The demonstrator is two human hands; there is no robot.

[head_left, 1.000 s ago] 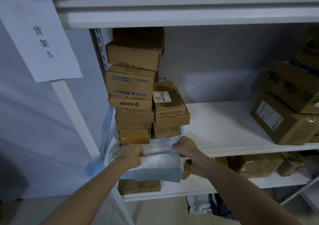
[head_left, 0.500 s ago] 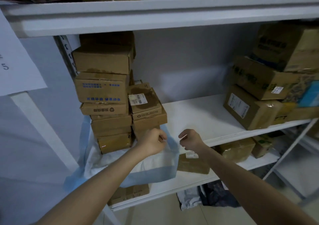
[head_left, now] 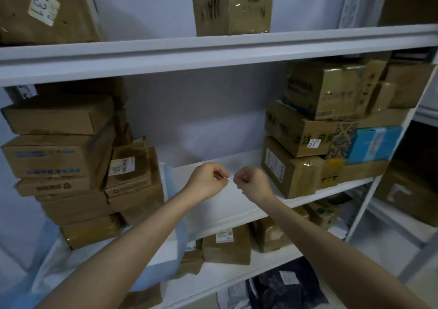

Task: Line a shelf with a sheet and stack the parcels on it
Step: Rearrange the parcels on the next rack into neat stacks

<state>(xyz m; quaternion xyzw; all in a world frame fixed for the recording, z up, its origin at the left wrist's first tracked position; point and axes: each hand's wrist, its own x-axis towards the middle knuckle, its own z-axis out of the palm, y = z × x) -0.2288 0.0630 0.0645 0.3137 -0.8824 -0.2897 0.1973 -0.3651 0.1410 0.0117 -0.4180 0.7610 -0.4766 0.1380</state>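
Over the shelf, bare between nine-o'clock parcels and three-o'clock parcels, left hand and right hand curl close, perhaps pinching the sheet (grip unclear) to spread it.

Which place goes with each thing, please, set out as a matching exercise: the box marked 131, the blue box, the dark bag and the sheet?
Things:
1. box marked 131
2. blue box
3. dark bag
4. sheet

Places:
A. under the left stack, hanging over the shelf edge
B. top shelf, left
C. lowest in view, below the shelves
D. right stack, middle shelf

Pairs: 1-B, 2-D, 3-C, 4-A
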